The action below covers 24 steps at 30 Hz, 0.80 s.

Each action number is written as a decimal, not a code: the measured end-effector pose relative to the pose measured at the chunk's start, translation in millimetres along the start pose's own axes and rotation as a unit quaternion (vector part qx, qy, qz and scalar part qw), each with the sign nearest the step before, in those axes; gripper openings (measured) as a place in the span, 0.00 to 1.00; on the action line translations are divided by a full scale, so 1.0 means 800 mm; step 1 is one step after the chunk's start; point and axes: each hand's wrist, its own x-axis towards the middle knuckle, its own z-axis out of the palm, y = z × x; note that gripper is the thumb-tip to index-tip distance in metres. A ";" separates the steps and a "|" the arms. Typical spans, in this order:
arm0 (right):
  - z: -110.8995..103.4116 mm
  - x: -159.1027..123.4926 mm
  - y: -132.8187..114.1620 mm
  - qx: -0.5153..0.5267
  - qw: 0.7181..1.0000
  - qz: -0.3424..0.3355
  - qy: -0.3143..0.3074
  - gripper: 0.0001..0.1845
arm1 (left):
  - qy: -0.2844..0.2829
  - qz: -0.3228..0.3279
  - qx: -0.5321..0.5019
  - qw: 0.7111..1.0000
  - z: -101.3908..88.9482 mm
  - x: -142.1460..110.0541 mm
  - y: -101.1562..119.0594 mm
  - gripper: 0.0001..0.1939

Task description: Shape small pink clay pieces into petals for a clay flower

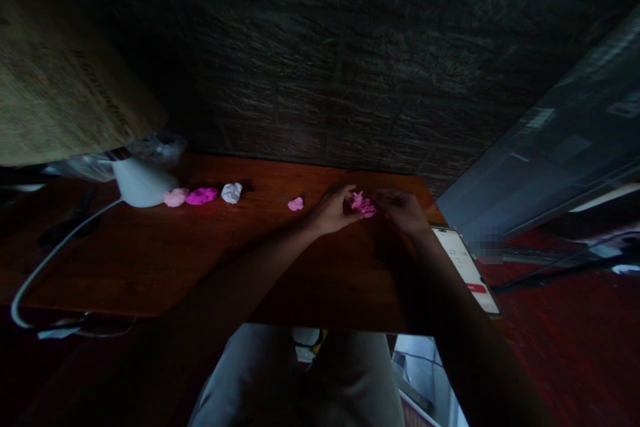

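Note:
A pink piece of modelling clay (363,205) with a bumpy, petal-like surface is between my hands at the right part of the table. My left hand (336,210) curves round its left side, thumb below and fingers above. Just right of the clay, my right hand (404,211) has its fingers bent together; shadow hides what its fingertips hold, if anything. A small flat pink clay bit (296,204) lies left of my left hand. Farther left sit a white lump (232,193), a magenta lump (202,196) and a pale pink lump (176,197).
A lamp with a white base (143,181) and a printed shade (75,80) stands on the wooden table (280,260) at left, its cord curving forward. A lit phone (465,267) lies at the right edge. A dark brick wall (320,67) rises behind.

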 end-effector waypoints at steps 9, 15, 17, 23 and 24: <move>0.004 -0.001 -0.002 -0.013 1.000 -0.014 -0.011 0.26 | 0.001 0.013 -0.023 1.000 0.001 0.000 -0.009 0.40; 0.001 0.004 0.005 -0.058 0.997 -0.020 0.054 0.21 | -0.001 0.012 -0.014 1.000 -0.004 0.001 -0.004 0.38; 0.002 0.004 0.003 -0.075 0.993 -0.029 0.085 0.19 | -0.001 0.017 0.015 1.000 -0.018 0.004 0.003 0.30; 0.001 -0.002 -0.014 -0.117 0.977 -0.047 0.171 0.25 | 0.013 -0.038 0.214 0.976 -0.107 0.005 0.013 0.15; 0.001 -0.004 -0.019 -0.121 0.974 -0.049 0.184 0.26 | -0.004 -0.070 0.234 0.970 -0.122 0.002 0.011 0.17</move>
